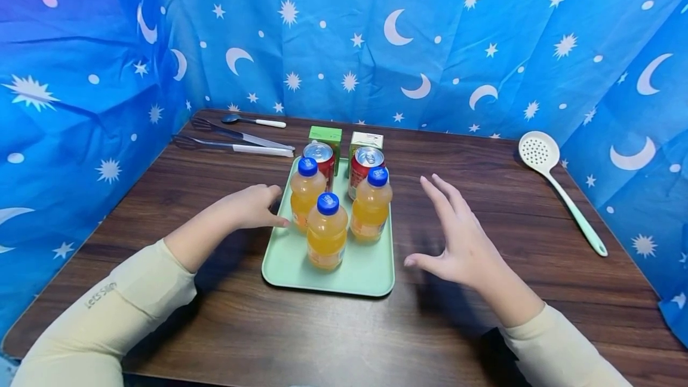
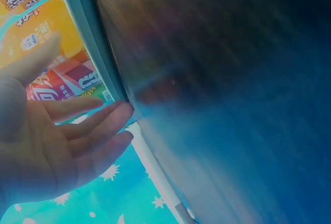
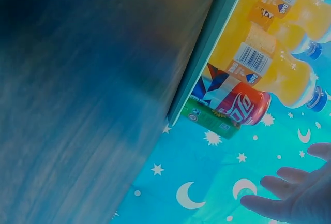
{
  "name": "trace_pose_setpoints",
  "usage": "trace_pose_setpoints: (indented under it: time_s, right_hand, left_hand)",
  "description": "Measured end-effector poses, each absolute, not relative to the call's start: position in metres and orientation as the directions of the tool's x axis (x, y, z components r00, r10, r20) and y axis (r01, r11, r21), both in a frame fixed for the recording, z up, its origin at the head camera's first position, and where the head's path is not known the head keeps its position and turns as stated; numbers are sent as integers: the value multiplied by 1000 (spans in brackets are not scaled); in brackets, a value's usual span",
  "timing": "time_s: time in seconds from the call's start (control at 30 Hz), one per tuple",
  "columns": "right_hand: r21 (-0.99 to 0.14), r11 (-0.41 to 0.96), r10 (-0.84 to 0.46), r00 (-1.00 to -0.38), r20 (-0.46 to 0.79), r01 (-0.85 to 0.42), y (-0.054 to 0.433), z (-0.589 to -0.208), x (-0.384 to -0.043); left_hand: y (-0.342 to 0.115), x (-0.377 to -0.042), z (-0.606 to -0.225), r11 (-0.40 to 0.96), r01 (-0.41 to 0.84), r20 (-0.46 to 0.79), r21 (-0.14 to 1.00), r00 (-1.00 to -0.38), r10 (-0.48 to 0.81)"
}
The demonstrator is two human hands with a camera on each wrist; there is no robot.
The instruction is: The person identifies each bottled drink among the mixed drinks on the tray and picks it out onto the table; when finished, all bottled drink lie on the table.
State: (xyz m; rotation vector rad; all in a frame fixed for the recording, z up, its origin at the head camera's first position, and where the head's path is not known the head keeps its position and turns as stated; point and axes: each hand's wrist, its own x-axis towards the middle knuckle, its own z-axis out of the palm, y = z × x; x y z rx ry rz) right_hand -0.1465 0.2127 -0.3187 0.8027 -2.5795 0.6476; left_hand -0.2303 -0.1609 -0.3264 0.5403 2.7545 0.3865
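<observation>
A pale green tray lies on the table in the head view. Standing on it are three orange drink bottles with blue caps: a front one, a left one and a right one. Behind them are two red cans and two drink cartons, one green and one white-topped. My left hand is at the tray's left edge beside the left bottle, fingers relaxed, holding nothing. To the right of the tray, my right hand hovers with fingers spread, apart from the bottles.
A white-handled spoon and two longer utensils, including a fork-like one, lie at the back left. A skimmer with a pale green handle rests on the right. Blue star-and-moon cloth hangs around the table.
</observation>
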Motion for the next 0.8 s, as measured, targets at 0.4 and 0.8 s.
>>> trace_pose_setpoints:
  time_s: [0.4,0.8]
  right_hand:
    - [-349,650,-445,-710,546,-675,209,-315,-139]
    - [-400,571,-425,-675,603,-717,203,-315,-132]
  left_hand:
    - [-160,-237,-330,906,153,-324,395,-899,293]
    - [-157,-237,-337,814,-68,-438,577,-867,238]
